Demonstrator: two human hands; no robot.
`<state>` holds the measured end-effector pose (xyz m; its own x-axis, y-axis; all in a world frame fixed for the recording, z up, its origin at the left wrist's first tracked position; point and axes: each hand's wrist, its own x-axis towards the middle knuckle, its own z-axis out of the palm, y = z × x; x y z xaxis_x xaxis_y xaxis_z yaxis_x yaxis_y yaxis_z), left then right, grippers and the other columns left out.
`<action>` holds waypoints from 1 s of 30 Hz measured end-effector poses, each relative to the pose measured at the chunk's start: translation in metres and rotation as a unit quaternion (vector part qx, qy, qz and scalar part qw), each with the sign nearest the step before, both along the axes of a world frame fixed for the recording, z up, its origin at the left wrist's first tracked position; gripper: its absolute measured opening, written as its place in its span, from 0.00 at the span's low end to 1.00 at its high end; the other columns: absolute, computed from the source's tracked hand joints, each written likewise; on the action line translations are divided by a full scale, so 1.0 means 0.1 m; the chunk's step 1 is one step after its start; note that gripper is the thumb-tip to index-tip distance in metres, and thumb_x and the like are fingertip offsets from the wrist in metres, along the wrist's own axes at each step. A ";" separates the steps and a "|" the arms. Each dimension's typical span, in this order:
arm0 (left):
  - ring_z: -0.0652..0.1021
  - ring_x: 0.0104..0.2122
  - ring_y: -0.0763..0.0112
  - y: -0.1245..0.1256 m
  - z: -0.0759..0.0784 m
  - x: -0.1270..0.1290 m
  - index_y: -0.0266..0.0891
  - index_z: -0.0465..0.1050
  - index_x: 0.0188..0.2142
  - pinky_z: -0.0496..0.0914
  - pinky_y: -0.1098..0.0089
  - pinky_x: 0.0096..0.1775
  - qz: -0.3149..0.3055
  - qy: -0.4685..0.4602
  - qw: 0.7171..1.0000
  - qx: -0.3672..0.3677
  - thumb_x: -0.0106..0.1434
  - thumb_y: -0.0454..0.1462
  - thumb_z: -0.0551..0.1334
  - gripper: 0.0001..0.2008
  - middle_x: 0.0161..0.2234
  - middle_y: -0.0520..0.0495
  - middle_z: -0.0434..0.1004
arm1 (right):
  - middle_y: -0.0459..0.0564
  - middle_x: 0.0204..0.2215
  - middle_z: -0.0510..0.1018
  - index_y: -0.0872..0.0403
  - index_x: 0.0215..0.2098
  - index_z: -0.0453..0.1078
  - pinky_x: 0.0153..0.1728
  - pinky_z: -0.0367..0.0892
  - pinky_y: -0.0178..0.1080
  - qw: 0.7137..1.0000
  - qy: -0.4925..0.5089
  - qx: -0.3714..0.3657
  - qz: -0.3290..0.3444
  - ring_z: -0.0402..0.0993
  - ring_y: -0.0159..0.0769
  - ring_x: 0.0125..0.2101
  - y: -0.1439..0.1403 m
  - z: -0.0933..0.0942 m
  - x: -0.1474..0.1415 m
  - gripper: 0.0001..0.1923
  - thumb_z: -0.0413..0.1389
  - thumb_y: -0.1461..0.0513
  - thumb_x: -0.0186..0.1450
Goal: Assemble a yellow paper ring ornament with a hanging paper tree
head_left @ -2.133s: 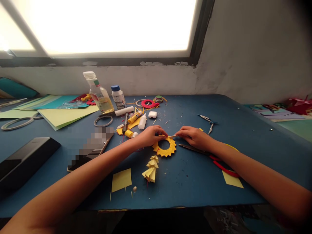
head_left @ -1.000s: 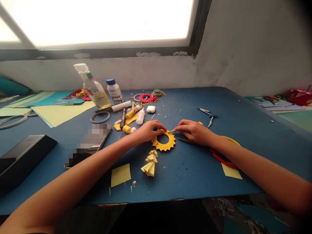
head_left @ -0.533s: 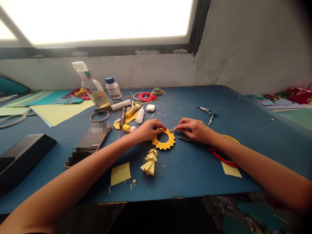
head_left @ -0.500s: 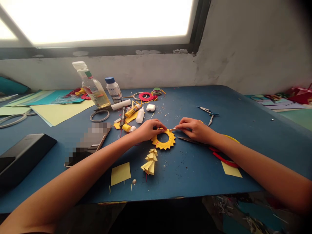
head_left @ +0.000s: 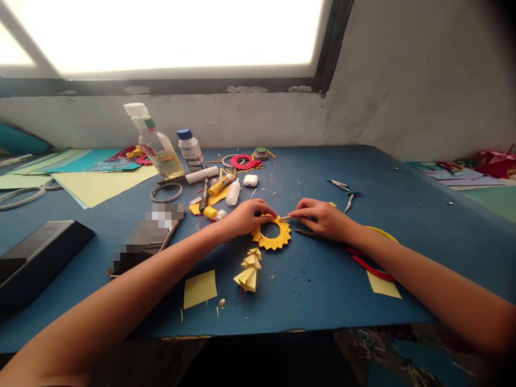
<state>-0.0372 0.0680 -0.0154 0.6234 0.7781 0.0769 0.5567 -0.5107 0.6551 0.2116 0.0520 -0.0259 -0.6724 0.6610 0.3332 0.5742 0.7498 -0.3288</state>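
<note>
On blue table (head_left: 403, 226), both hands' fingers pinching yellow paper ring (head_left: 272, 240), scissors (head_left: 363, 260) beside, glue bottles (head_left: 233, 192) behind

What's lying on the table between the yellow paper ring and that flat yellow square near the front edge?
In the head view, a stack of folded yellow paper pieces lies between the yellow paper ring and the yellow square.

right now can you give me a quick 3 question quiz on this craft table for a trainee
1. True or false: the left hand rests on the yellow paper ring.
2. Which lies nearest the table's front edge? A) red paper ring B) yellow paper square C) white earbud case
3. What does the right hand pinch at the ring's far rim?

Key
1. True.
2. B.
3. A thin stick, tip at the ring.
</note>
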 end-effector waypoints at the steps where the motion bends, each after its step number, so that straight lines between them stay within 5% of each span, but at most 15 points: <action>1: 0.74 0.36 0.69 0.00 0.00 0.00 0.41 0.79 0.41 0.66 0.70 0.43 0.000 0.000 1.000 0.000 0.62 0.41 0.59 0.12 0.39 0.47 0.73 | 0.52 0.36 0.74 0.54 0.45 0.75 0.35 0.67 0.35 1.000 0.000 -0.002 0.005 0.71 0.32 0.32 0.00 0.00 0.00 0.15 0.48 0.64 0.66; 30: 0.74 0.37 0.68 -0.01 0.02 0.00 0.41 0.78 0.40 0.67 0.69 0.44 -0.004 -0.006 1.000 0.005 0.61 0.42 0.59 0.13 0.39 0.47 0.73 | 0.53 0.37 0.74 0.52 0.46 0.75 0.36 0.67 0.35 1.000 -0.004 0.008 0.025 0.72 0.33 0.33 0.05 -0.02 0.05 0.16 0.47 0.63 0.67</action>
<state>-0.0374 0.0673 -0.0137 0.6281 0.7727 0.0918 0.5458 -0.5216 0.6558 0.2168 0.0566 -0.0275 -0.7064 0.6215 0.3386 0.5390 0.7825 -0.3118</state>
